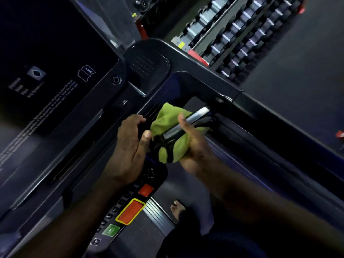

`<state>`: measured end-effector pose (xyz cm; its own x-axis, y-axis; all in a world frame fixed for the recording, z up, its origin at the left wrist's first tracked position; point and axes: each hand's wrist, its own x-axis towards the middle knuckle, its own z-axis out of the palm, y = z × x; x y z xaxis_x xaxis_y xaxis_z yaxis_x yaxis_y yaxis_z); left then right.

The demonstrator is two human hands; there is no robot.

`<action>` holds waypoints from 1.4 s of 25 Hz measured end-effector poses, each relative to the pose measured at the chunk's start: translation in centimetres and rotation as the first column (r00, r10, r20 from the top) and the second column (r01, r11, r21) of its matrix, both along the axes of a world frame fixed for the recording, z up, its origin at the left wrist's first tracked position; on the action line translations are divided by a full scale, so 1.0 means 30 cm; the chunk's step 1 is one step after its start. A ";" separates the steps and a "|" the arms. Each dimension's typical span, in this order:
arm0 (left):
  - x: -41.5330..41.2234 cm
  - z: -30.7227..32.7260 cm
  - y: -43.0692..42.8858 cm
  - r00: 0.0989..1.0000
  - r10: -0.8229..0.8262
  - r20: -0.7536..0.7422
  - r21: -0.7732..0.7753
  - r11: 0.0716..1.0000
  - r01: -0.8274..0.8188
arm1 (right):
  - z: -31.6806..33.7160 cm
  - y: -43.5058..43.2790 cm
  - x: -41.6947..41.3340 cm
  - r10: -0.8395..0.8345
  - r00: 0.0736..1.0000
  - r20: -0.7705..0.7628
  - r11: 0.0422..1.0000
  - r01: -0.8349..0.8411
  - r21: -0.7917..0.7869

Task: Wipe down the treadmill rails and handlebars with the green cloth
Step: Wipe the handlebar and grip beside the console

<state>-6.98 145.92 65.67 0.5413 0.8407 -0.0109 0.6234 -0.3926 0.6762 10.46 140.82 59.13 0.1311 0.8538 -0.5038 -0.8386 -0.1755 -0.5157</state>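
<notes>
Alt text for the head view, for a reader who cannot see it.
The right hand grips a green cloth wrapped around a silver treadmill handlebar, while the left hand rests on the console beside it. A dumbbell rack stands behind.

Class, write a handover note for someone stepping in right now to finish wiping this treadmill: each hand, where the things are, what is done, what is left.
Left hand: rests with relaxed fingers on the console edge, thumb beside the cloth, holding nothing.
Right hand: grips the green cloth, which is wrapped round the silver handlebar grip.
Done: the wipe of that grip is under way; nothing shows what else is clean.
Left: finish this grip, then the long side rail on the right, which the cloth is not touching.
</notes>
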 end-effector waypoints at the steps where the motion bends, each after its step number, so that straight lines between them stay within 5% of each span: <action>1: 0.001 0.003 0.000 1.000 -0.003 -0.001 0.010 1.000 0.003 | -0.006 0.018 0.063 -0.025 1.000 -0.003 0.999 0.025 -0.028; 4: 0.004 0.005 -0.001 1.000 0.011 -0.013 -0.004 1.000 -0.011 | -0.031 0.090 0.209 -0.099 0.976 -0.195 0.995 0.102 0.003; 9: 0.005 0.009 -0.006 1.000 0.025 0.010 -0.043 0.999 -0.024 | -0.110 0.063 0.219 -0.071 0.958 -0.279 0.996 0.082 0.030; 15: 0.003 0.004 0.001 1.000 0.025 0.011 -0.091 0.996 -0.024 | -0.073 0.075 0.123 -0.263 0.892 -0.369 0.946 0.312 0.081; 21: -0.001 -0.003 0.009 1.000 -0.005 -0.002 -0.122 0.993 0.004 | -0.094 0.039 0.031 -0.105 0.912 -0.396 0.968 0.185 0.171; 25: 0.002 -0.008 0.017 1.000 -0.017 -0.009 -0.117 0.993 0.016 | -0.027 0.009 -0.044 -0.107 0.952 -0.287 0.984 0.144 0.110; 31: 0.001 -0.009 0.018 0.999 -0.039 -0.007 -0.092 0.995 0.038 | 0.054 -0.059 -0.104 0.014 0.995 0.095 0.998 -0.019 0.053; 35: 0.003 -0.020 0.026 0.998 -0.043 -0.037 -0.097 0.994 0.040 | 0.049 -0.110 -0.097 0.120 0.813 0.570 0.984 -0.022 -0.176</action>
<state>-6.89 146.69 65.07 0.5733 0.8116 -0.1126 0.6344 -0.3527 0.6878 7.55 137.52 60.59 0.3814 0.7903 -0.4796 -0.3772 -0.3406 -0.8612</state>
